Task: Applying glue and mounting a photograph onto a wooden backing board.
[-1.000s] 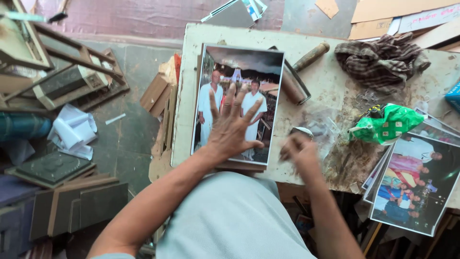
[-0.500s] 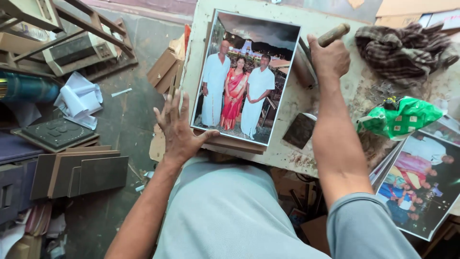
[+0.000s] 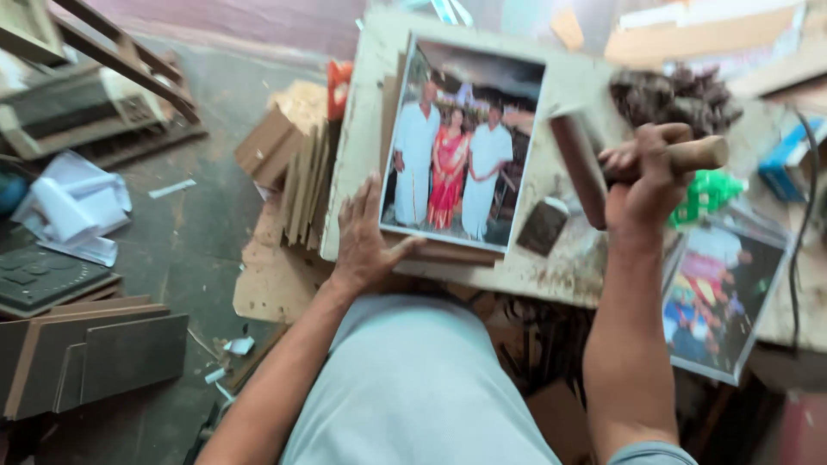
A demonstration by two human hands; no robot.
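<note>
A large photo print of three people lies on a board on the worn worktable. My left hand rests flat at the print's lower left corner, fingers spread on the table edge and thumb touching the board. My right hand grips the wooden handle of a hammer, whose dark cylindrical head hangs just right of the print. A small dark block sits on the table under the hammer head.
Another photo print overhangs the table's right side, with a green bag and a dark checked cloth beyond. Stacked boards lean left of the table. Wood panels, paper scraps and frames litter the floor at left.
My right hand took hold of the hammer at the table's far side and has brought it nearer, beside the print. My left hand slid from the photo's face to its lower left corner.
</note>
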